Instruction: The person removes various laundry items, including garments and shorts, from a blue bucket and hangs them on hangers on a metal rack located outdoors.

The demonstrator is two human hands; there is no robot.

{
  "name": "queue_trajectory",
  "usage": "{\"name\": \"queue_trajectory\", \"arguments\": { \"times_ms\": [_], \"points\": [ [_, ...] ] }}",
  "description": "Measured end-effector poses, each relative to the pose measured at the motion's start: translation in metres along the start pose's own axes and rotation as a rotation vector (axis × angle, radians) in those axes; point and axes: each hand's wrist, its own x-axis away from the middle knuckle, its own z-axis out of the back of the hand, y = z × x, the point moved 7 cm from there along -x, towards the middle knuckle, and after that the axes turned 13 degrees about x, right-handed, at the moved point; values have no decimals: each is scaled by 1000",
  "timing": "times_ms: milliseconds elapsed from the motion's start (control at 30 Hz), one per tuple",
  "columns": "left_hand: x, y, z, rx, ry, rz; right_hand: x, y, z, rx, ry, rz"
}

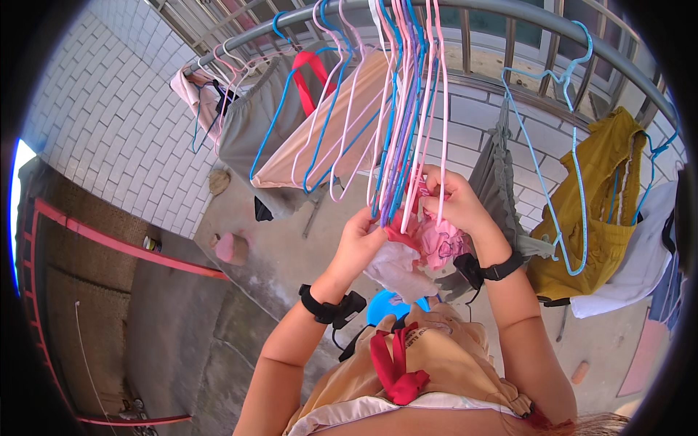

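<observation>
My left hand (364, 240) pinches the edge of a bunched cloth, white (401, 272) and red-pink, just below the lower ends of a dense row of pink, blue and purple hangers (406, 141). On the other side of these hangers, my right hand (455, 201) holds the pink part of the bunched fabric (443, 244) between thumb and fingers. Whether this is one garment or several, I cannot tell. The hangers partly hide the fingers of both hands. Below the cloth a blue basin (390, 306) shows on the floor.
A curved metal rail (491, 6) runs overhead. Grey shorts (245, 125) and a peach cloth (327, 131) hang left; a light-blue hanger (579, 180), grey garment (491, 163), mustard garment (594, 240) and white cloth (627, 280) hang right. A pink-topped stool (232, 249) stands lower left, near a red railing (131, 248).
</observation>
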Motion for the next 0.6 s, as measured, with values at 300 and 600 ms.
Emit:
{"name": "queue_trajectory", "arguments": {
  "times_ms": [300, 600],
  "points": [
    [-6, 14, 26, -418, 161, -104, -9, 3, -12, -38, -40, -47],
    [0, 63, 51, -511, 206, -232, -16, 54, 81, -254, 482, -50]
  ]
}}
